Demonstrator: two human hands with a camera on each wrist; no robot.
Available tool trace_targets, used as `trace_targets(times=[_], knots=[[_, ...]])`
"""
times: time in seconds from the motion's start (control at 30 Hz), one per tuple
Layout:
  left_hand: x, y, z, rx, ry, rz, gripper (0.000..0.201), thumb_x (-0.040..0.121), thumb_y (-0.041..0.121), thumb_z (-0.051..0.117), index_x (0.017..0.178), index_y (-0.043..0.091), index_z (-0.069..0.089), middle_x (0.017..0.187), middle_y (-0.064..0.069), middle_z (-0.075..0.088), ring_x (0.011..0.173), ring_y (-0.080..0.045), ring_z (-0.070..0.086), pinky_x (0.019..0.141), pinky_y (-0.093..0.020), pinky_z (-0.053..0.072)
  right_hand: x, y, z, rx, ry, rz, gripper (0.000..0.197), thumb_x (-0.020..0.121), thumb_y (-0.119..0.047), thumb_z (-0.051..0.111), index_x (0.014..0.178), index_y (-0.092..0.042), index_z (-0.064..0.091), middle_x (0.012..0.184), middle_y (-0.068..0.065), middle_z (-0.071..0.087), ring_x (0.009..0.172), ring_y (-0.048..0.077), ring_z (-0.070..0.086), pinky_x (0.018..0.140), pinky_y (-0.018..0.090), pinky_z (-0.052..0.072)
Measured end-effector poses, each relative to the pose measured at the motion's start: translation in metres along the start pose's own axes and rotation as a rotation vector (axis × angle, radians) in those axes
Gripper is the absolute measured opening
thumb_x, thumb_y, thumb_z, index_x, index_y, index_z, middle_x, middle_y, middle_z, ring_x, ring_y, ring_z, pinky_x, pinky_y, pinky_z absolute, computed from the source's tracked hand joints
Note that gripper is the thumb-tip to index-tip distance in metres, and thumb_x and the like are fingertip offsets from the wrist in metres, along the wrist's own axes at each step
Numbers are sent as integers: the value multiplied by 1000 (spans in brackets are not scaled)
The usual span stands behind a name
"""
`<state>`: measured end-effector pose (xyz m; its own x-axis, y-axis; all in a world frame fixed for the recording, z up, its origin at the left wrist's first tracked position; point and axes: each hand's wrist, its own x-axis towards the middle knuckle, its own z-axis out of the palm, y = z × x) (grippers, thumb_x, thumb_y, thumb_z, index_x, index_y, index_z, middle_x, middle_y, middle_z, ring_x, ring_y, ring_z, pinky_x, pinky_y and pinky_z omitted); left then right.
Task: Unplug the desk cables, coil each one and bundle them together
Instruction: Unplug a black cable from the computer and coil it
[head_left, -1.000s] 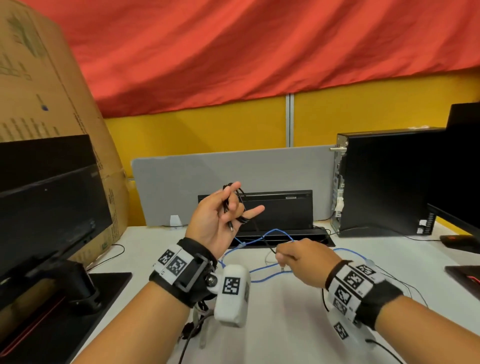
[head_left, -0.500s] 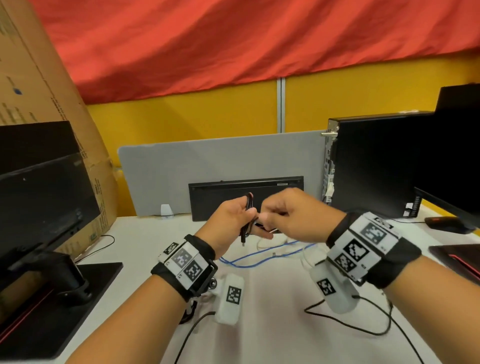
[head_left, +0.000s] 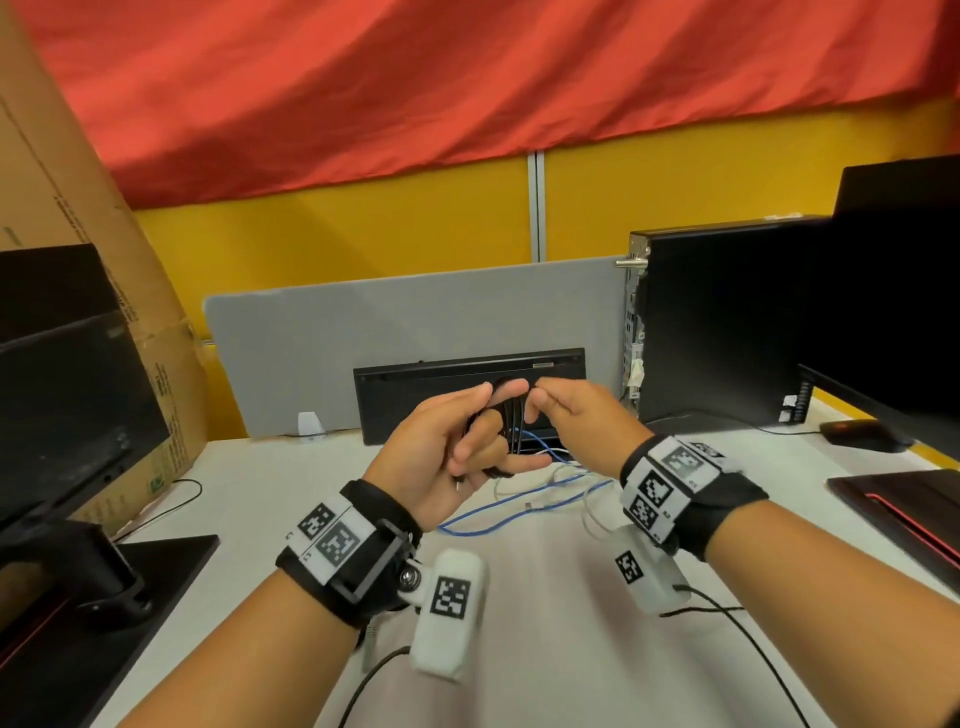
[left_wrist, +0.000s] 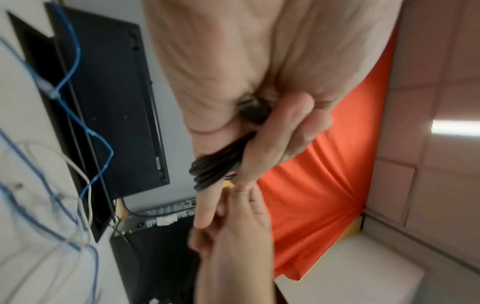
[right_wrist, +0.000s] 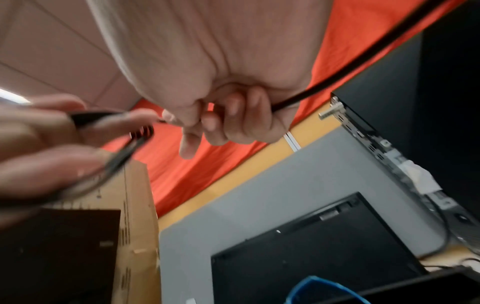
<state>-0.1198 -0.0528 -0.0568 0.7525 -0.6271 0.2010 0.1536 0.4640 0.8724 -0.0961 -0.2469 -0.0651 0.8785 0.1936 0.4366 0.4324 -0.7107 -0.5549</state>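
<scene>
My left hand (head_left: 483, 431) holds a small coil of black cable (head_left: 511, 421) above the desk, thumb on top and fingers curled under the loops. In the left wrist view the coil (left_wrist: 215, 166) sits between its fingers. My right hand (head_left: 540, 408) is right beside it, fingers curled, pinching the black cable at the top of the coil; the right wrist view shows thumb and forefinger (right_wrist: 182, 121) nipped on a thin black end. A blue cable (head_left: 519, 512) and a white cable (head_left: 587, 501) lie loose on the white desk (head_left: 545, 597) below the hands.
A black keyboard (head_left: 467, 379) leans on the grey divider (head_left: 415, 322) behind the hands. A black PC tower (head_left: 727, 322) stands right, with a mouse (head_left: 865, 434) and monitor beside it. Another monitor (head_left: 67, 389) and a cardboard box (head_left: 78, 208) stand left.
My right hand has come up from the desk, where it pulled the cable, to the coil in my left hand. The left fingers have closed round the loops.
</scene>
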Motion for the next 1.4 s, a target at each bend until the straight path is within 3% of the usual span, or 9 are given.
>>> trace_targets(times=[0.2,0.3,0.53,0.67,0.77,0.87,1.1,1.23,1.4], knots=[[6,8,-4,-23,71,152,41,96,5,45,135,-6,43,58,-3,49,43,-9,37,100,-63,42,-16,2,19,-237,-337,92,30,103,-27,37,85,-17,59,70,-8,51,61,7,47,55,22,33],[9,9,-5,66,142,220,37,101,9,41,134,-6,36,103,-15,71,45,-10,49,96,-58,48,-24,-8,20,-206,-432,105,35,102,-36,38,82,-17,60,77,-9,59,67,8,53,60,22,36],[10,7,-14,268,245,257,22,102,15,43,123,14,45,133,-5,61,99,-34,70,94,-45,53,-40,-36,9,-449,-483,-40,38,101,-46,34,76,-23,52,68,-9,49,63,9,46,60,29,36],[10,-3,-10,426,297,207,18,100,16,47,116,25,49,127,0,65,105,-27,69,86,-34,55,-35,-44,-8,-637,-247,-239,33,99,-47,35,76,-26,46,58,-9,40,61,18,46,56,29,33],[13,-10,-6,647,280,160,23,102,11,45,124,14,51,104,6,73,95,-12,70,83,-27,56,-28,-48,-16,-638,-166,-330,24,98,-48,39,108,-38,58,64,-10,47,67,16,50,58,28,36],[15,-9,0,860,269,133,19,102,11,45,113,3,57,85,-4,67,78,-12,65,76,-23,55,-20,-49,-26,-609,-126,-350,22,94,-49,46,103,-39,64,78,-12,64,75,12,58,59,27,38],[6,-4,2,831,249,-34,40,105,27,34,84,0,56,50,-5,52,47,-16,42,83,-41,54,0,-31,-48,-245,-36,-235,12,93,-26,60,92,-28,71,80,-15,59,78,7,55,72,32,47],[2,-6,1,629,224,-85,46,100,29,47,111,-15,53,45,-2,33,43,-15,27,91,-41,55,5,-15,-43,-261,53,-227,19,95,-16,57,103,-20,73,83,-2,55,81,18,54,75,37,47],[-3,-7,0,426,205,-67,26,100,11,47,120,5,64,45,3,27,38,-9,25,88,-53,54,0,11,-38,-402,109,-196,22,96,-20,54,111,-21,71,89,-1,52,88,18,51,73,33,43]])
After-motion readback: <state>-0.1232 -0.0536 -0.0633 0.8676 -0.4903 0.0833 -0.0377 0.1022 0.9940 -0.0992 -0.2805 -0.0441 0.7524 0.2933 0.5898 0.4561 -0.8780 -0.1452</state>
